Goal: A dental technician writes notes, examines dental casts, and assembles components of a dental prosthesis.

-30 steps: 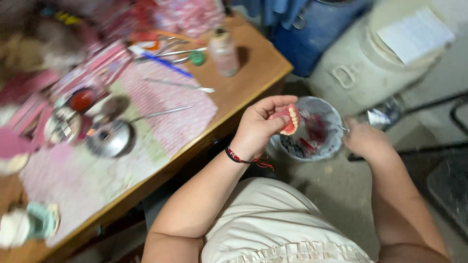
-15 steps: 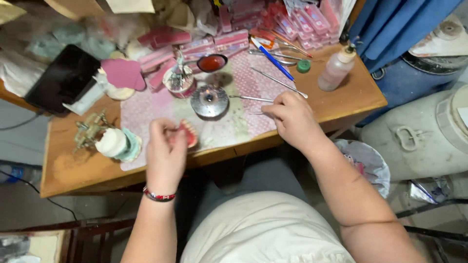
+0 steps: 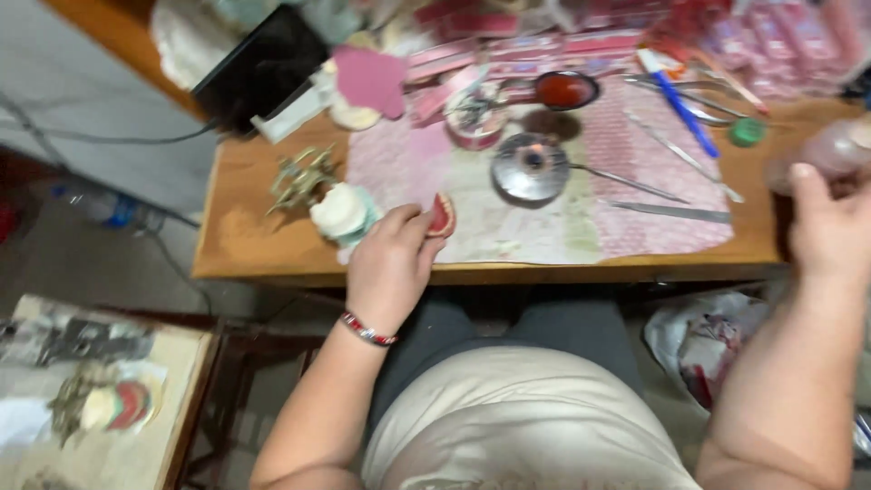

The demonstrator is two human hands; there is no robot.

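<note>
The pink denture piece [image 3: 442, 216] is pinched between the fingertips of the left hand [image 3: 392, 265], held just above the near edge of the desk [image 3: 254, 245], over the patterned pink mat [image 3: 544, 213]. The left hand is closed around it; a red beaded bracelet [image 3: 366, 329] sits on that wrist. Just left of this hand stands a white plaster cast on a pale green base [image 3: 343, 213], and beyond that a brass-coloured metal frame [image 3: 301, 178]. Ahead of the hand, further across the mat, lies a round metal dish [image 3: 530, 167] with a long thin handle. Behind it sit a small bowl of red material [image 3: 564, 89] and a round pink tin [image 3: 475, 116]. The right hand [image 3: 827, 231] is at the far right end of the desk, fingers curled around a blurred pinkish bottle [image 3: 830, 154]. Between the two hands, flat metal instruments [image 3: 671, 212] lie on the mat. A blue pen [image 3: 680, 111] lies beyond them.
</note>
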